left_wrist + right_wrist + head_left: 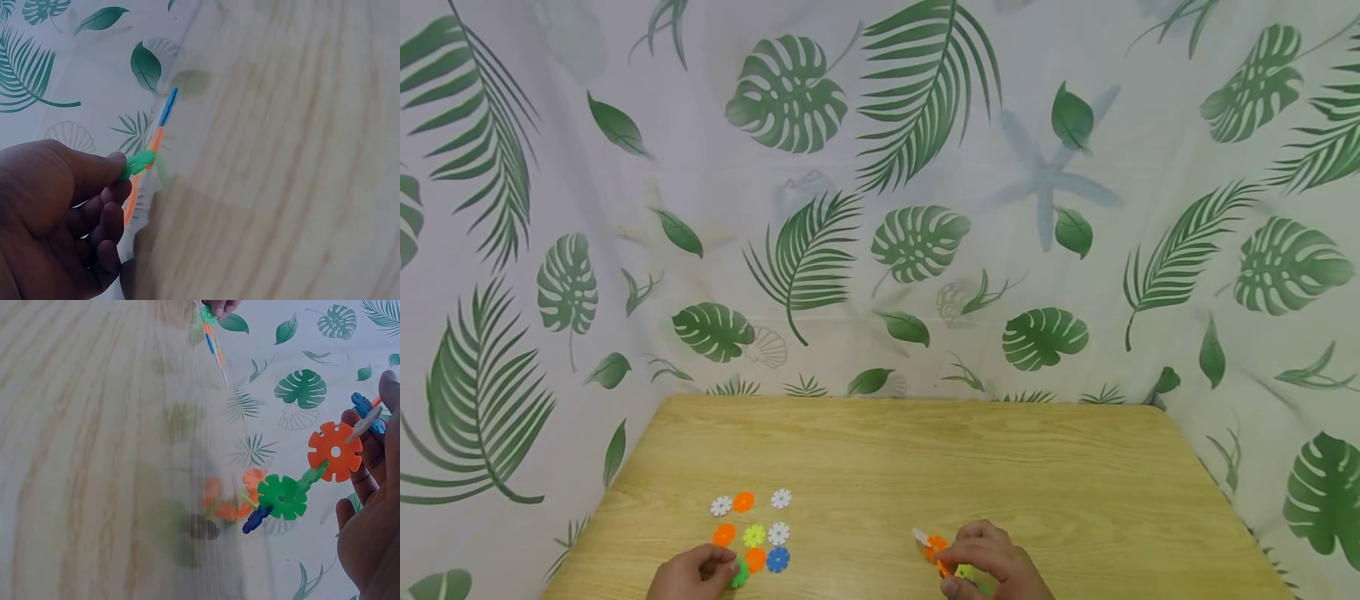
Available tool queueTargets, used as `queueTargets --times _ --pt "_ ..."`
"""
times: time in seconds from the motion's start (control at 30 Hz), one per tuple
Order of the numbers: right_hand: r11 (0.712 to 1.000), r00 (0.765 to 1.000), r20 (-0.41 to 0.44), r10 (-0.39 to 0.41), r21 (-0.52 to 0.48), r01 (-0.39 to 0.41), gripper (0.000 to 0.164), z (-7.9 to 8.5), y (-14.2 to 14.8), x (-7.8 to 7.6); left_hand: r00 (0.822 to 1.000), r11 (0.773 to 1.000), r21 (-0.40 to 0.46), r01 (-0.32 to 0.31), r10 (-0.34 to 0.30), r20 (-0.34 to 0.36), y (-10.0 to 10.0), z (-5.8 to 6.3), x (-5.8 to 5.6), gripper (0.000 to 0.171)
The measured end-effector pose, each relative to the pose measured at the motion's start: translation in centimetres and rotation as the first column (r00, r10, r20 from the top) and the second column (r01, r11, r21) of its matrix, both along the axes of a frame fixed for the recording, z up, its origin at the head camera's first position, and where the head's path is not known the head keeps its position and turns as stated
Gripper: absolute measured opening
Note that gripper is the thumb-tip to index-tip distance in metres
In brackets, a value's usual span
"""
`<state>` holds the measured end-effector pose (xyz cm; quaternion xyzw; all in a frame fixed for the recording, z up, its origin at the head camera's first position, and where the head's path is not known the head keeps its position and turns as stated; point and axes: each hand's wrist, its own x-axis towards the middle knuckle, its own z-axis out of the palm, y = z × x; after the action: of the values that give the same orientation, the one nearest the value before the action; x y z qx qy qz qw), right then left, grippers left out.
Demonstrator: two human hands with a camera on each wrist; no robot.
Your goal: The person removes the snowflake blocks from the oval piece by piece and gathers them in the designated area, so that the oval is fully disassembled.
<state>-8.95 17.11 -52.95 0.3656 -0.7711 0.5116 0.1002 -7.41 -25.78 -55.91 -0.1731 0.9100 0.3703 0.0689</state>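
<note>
At the table's front left, my left hand (696, 573) pinches a green notched plastic disc (741, 573) between thumb and forefinger. The left wrist view shows this green disc (139, 164) edge-on at the fingertips. Further right, my right hand (1000, 562) holds a chain of interlocked notched discs, with an orange disc (943, 568) at the fingers and a white disc (920, 537) standing out to the left. In the right wrist view the chain includes an orange disc (319, 456), a green disc (282, 499) and a dark blue one (256, 520). Fingers hide part of it.
Beside the left hand, several loose discs lie flat on the wooden table (865, 467), among them a blue disc (778, 559), a yellow disc (753, 535) and a white disc (781, 498). Leaf-printed cloth (880, 350) hangs behind the table and along both sides.
</note>
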Motion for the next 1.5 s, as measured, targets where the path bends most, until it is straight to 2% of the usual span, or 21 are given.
queueTargets --times 0.23,0.57,0.7,0.8,1.0,1.2,1.5 --pt "1.0 1.0 0.006 0.006 0.016 -0.006 0.033 0.0 0.0 0.1 0.999 0.998 -0.058 0.021 -0.018 0.04 -0.4 -0.8 0.0 0.017" --pt "1.0 1.0 0.022 0.006 0.014 -0.006 0.03 -0.2 0.0 0.4 0.997 0.99 -0.123 0.062 -0.055 0.06 -0.5 -0.6 -0.1 0.013" --pt "1.0 0.999 -0.031 0.017 -0.002 -0.017 0.038 -0.4 -0.1 0.1 0.995 0.985 -0.144 0.09 -0.084 0.045 -0.7 -0.3 -0.7 0.013" --pt "1.0 0.996 -0.09 0.017 -0.004 -0.017 0.044 -0.3 -0.1 -0.3 0.995 0.984 -0.147 0.104 -0.101 0.026 -0.9 -0.2 -1.1 0.014" --pt "1.0 0.996 -0.093 0.02 0.016 -0.018 0.043 0.3 0.0 -0.6 0.993 0.982 -0.142 0.122 -0.121 0.015 -1.3 -0.1 -1.5 0.011" --pt "1.0 0.997 -0.079 0.009 0.024 -0.007 0.041 0.5 0.1 -0.4 0.991 0.98 -0.154 0.128 -0.132 -0.019 -1.4 0.0 -1.3 0.009" --pt "0.999 0.995 -0.092 0.04 -0.017 -0.041 0.048 0.1 -0.1 -0.1 0.991 0.98 -0.145 0.135 -0.135 0.004 -1.5 0.2 -0.8 0.013"
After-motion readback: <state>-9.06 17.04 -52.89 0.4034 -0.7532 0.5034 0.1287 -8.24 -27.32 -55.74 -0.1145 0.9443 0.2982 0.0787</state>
